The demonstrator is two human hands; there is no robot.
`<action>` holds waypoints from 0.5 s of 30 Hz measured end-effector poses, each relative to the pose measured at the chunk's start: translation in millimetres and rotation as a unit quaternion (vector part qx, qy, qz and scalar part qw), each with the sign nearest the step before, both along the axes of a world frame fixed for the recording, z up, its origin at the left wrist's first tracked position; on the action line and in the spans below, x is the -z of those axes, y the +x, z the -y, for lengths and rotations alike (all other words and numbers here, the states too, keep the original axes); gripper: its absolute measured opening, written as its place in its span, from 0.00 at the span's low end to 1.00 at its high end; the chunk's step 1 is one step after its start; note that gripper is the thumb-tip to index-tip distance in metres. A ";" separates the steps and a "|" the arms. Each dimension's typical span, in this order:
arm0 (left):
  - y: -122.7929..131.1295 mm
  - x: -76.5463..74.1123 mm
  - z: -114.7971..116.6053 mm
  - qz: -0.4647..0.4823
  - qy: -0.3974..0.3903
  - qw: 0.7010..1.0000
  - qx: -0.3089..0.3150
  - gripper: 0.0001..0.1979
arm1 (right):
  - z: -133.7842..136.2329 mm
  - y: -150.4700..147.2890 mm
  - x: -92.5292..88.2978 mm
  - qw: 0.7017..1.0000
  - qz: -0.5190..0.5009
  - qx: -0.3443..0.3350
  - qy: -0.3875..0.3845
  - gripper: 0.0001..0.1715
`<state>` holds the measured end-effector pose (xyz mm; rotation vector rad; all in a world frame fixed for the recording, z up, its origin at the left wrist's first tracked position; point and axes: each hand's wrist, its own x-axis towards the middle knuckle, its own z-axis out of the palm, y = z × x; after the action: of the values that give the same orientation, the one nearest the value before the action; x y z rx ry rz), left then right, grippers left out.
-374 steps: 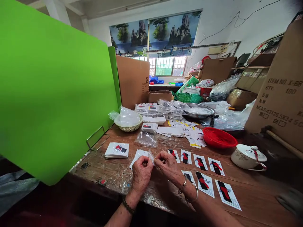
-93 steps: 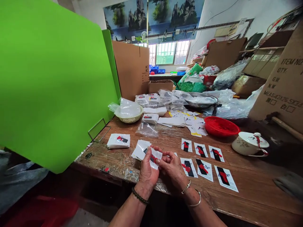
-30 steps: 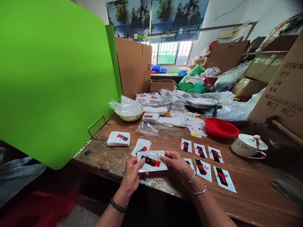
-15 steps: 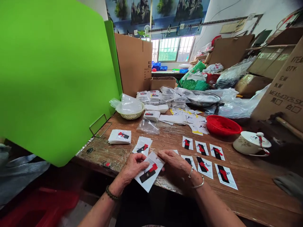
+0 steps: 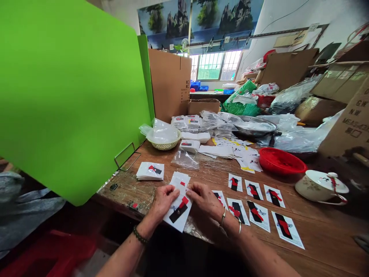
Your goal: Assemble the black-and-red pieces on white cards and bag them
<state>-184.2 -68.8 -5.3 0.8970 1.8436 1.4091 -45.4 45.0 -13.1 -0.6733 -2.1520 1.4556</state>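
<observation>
My left hand [image 5: 163,204] is closed on a white printed card [image 5: 182,222], thumb on its face. A black strip and a red piece lie on this card, which is tilted over the table's front edge. My right hand [image 5: 206,201] pinches the card's upper right edge; its lower fingers are partly hidden. Just behind lies another white card [image 5: 180,178], partly covered by the held one. To the left is a neat stack of similar cards [image 5: 150,171]. On the right, several cards with black and red pieces [image 5: 259,215] are laid out in two rows.
A red basket [image 5: 282,159] and a lidded enamel mug [image 5: 318,186] stand at the right. Further back are a woven basket of plastic bags [image 5: 164,144], loose printed cards [image 5: 248,157] and bagged packs [image 5: 193,121]. A green panel [image 5: 86,96] borders the left side.
The view has shifted, so the table appears lower and further right. My right hand's fingers have moved down along the held card's edge. My left hand keeps its hold.
</observation>
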 end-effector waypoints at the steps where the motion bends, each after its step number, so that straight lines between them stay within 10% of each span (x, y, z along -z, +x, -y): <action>1: -7.7 -0.9 -9.9 -0.031 -0.006 0.999 -0.013 0.14 | -8.1 -4.5 -0.7 1.000 -0.001 0.022 0.021 0.04; 10: -35.7 7.4 -68.2 -0.320 -0.033 0.941 -0.110 0.07 | -104.2 1.7 8.4 0.952 0.159 0.103 0.240 0.10; 15: -18.1 35.6 -54.4 -0.478 -0.068 0.873 -0.069 0.28 | -168.0 7.9 11.2 0.895 0.255 0.177 0.321 0.16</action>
<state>-202.4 -14.4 -40.9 1.5903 2.7164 0.9188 -37.6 213.0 -24.4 -1.1869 -2.5001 0.3386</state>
